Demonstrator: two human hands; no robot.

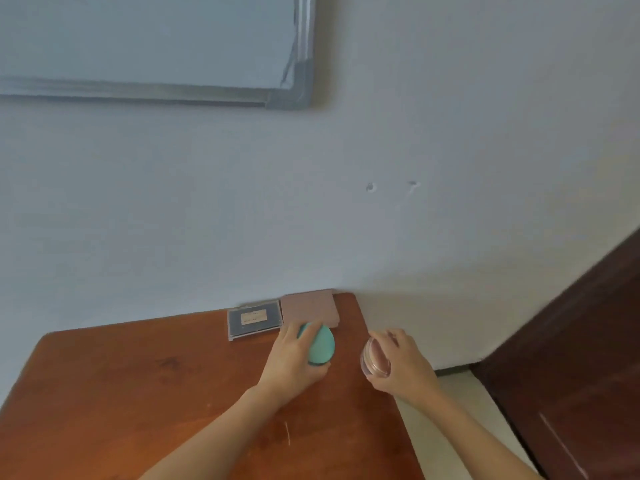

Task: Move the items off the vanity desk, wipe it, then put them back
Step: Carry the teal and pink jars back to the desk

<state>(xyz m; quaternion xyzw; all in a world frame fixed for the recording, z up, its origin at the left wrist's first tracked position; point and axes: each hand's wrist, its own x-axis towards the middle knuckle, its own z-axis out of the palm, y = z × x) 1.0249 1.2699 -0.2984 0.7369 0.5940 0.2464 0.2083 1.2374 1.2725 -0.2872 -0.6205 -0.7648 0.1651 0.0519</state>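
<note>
My left hand (289, 362) grips a teal egg-shaped case (322, 346) over the far right part of the brown wooden desk (138, 393). My right hand (401, 365) holds a small round clear pink compact (375, 356) just past the desk's right edge, above the floor. Against the wall at the desk's back lie a flat pink case (310, 306) and, left of it, a dark clear-framed palette (254, 320) with a pale label.
A pale wall rises behind the desk, with a framed mirror (294, 46) hanging at the upper left. A dark wooden door (571, 358) stands at the right. Light floor (460, 410) shows between the desk and the door.
</note>
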